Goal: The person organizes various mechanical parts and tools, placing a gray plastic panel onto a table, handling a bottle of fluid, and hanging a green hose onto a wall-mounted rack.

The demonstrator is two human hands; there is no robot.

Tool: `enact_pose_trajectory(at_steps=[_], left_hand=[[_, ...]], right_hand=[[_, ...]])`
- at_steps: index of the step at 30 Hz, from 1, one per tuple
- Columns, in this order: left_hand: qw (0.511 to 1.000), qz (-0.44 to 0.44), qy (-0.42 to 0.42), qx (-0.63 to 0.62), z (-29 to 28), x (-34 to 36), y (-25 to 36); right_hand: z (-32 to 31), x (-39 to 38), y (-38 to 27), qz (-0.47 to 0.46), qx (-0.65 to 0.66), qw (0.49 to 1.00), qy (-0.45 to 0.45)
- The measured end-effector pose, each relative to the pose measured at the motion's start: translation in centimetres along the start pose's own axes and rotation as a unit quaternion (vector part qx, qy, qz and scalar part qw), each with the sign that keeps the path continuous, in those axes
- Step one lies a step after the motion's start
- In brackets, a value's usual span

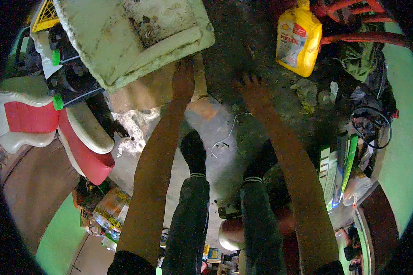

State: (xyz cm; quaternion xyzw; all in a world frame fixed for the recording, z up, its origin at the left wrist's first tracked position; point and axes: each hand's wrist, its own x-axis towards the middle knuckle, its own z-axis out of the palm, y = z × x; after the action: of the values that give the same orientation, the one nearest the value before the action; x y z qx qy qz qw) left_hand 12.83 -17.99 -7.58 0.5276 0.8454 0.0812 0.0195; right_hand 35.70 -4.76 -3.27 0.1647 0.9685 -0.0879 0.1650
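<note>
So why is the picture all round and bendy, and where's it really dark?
In the head view, the fisheye lens bends edges like the green wall and leaves black corners; also in the head view, the grey floor looks brighter beside the left foot, while the right hand is in dim shadow.

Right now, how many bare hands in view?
2. Left hand at the near edge of the pale foam box, by brown cardboard; right hand, spread open, over the dark floor. Contact unclear; no others show.
</note>
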Motion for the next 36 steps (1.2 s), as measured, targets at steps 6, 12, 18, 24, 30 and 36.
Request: enact_pose_trajectory(at_steps=[6, 12, 18, 24, 30, 36], left_hand=[[0.987, 0.015, -0.150, -0.060, -0.5, -2.9, 6.2], [0.936, -0.070, -0.163, -0.305, -1.9, -2.7, 11.8], [0.729, -0.251, -0.269, -0.578, -6.6, 1.4, 20.0], [0.794, -0.264, -0.257, -0.484, -1.9, 0.7, 17.9], [0.907, -0.113, -0.244, -0.324, -0.4, 1.1, 17.7], [0.929, -0.050, -0.181, -0.320, -1.7, 0.5, 15.9]], right_hand=[[1.9, -2.3, 0.6, 0.052, 0.046, 0.997, -0.046], [-1.3, -3.7, 0.9, 0.149, 0.476, 0.858, 0.125], [-2.6, -5.8, 1.6, 0.210, 0.622, 0.747, 0.107], [-2.9, -9.9, 4.9, 0.260, 0.400, 0.865, 0.153], [3.3, -12.4, 13.6, 0.219, 0.036, 0.969, 0.109], [0.9, -12.6, 10.5, 0.284, 0.251, 0.924, -0.047]])
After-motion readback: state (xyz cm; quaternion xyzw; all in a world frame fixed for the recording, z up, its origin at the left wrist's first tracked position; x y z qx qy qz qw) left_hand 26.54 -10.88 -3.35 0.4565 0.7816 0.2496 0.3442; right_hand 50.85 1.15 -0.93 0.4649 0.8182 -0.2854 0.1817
